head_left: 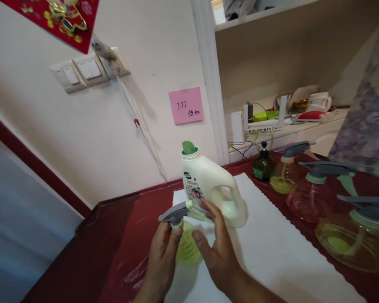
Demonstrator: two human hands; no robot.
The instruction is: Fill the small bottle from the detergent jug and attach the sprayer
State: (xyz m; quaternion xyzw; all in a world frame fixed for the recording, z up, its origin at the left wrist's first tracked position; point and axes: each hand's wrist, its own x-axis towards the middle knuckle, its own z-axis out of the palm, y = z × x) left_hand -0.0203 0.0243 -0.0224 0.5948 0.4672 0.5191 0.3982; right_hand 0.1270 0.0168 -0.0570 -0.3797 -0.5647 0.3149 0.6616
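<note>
My left hand (164, 252) is closed round the neck of a yellow-green spray bottle (188, 248), its thumb against the pale green collar. A grey and pale green trigger head (177, 211) sits on that bottle, tilted, with its pale end towards my right hand (219, 252). The right hand's thumb and fingers are apart, thumb by the bottle's side and fingertips at the pale end of the head; whether they touch it I cannot tell. Just behind stands a large cream jug (213, 181) with a handle, a label and a green piece in its open mouth.
White paper (265, 248) lies under the jug on a dark red table (113, 235). Along the right stand a dark pump bottle (262, 168) and several spray bottles, including a pink one (308, 202) and a yellow one (350, 242). A white router (262, 126) sits on the shelf behind.
</note>
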